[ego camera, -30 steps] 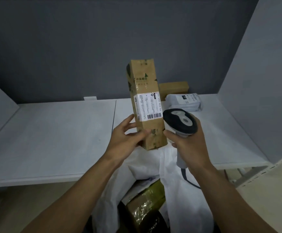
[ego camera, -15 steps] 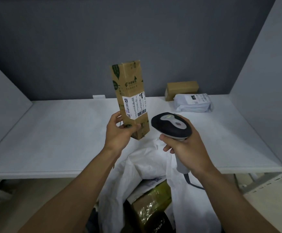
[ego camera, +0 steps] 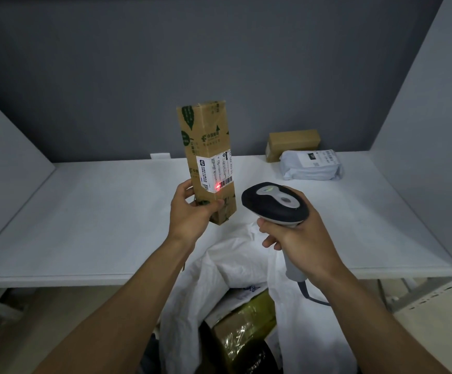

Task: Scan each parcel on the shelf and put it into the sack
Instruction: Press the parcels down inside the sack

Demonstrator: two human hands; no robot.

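White sack with taped parcels inside

This is a parcel-handling station, the kind found in a courier depot or warehouse. A plain white shelf sits between bare grey partition walls, with slotted metal racking beside it. Parcels bearing printed shipping labels are about: a tall carton, a brown box and a grey mailer bag. A corded barcode scanner throws a red dot on a label, and a white sack holds taped packages.
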